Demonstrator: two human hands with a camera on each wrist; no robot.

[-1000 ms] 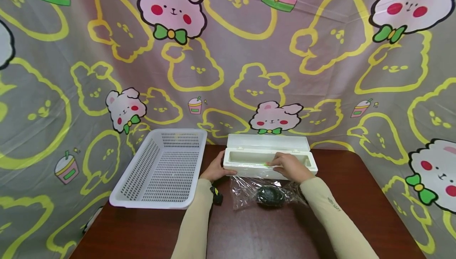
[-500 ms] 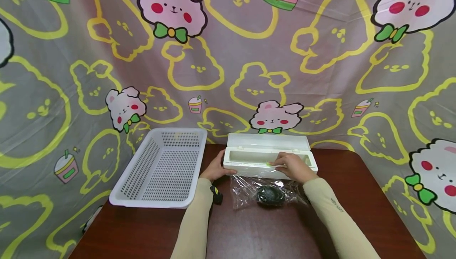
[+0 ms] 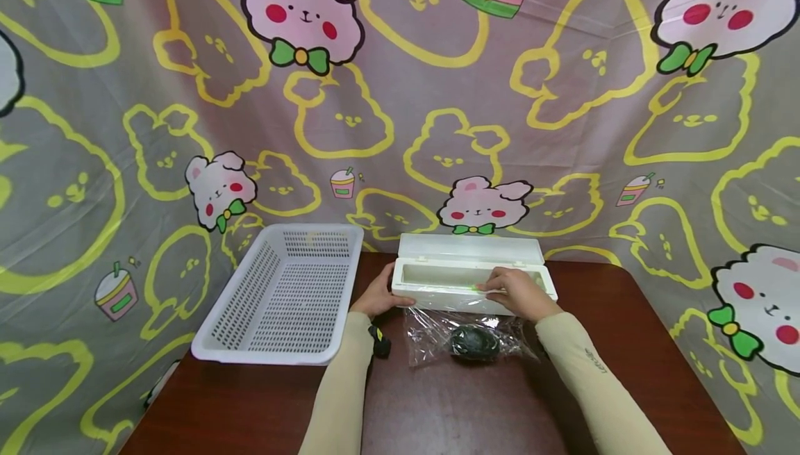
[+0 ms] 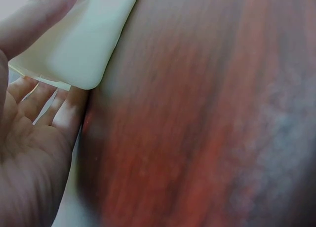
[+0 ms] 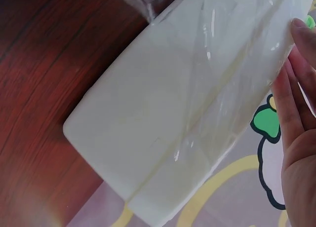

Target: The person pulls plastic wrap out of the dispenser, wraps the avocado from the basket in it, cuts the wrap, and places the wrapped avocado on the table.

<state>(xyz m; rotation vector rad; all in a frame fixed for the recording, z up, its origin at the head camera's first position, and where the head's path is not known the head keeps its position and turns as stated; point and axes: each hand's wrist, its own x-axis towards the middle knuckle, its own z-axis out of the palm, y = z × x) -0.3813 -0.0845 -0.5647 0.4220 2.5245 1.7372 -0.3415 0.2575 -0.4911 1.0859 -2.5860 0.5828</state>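
A long white cling film dispenser box (image 3: 412, 298) stands at the back of the table, its lid (image 3: 469, 249) raised. My left hand (image 3: 375, 296) holds its left end; in the left wrist view the thumb lies on one side and the fingers on the other. My right hand (image 3: 515, 293) pinches a small green slide cutter (image 3: 476, 287) on the front rim. Clear cling film (image 3: 421, 337) hangs from that rim, its loose part covering a dark, rounded object (image 3: 473, 342) on the table. In the right wrist view, film (image 5: 207, 64) lies over the box face.
To the left, a white perforated plastic basket (image 3: 340, 326) sits on the dark red-brown table (image 3: 431, 413). A patterned curtain (image 3: 400, 94) hangs close behind the box and along both sides.
My right hand has slid a little to the right along the front rim with the green slide cutter. The left hand keeps its hold on the box's left end.
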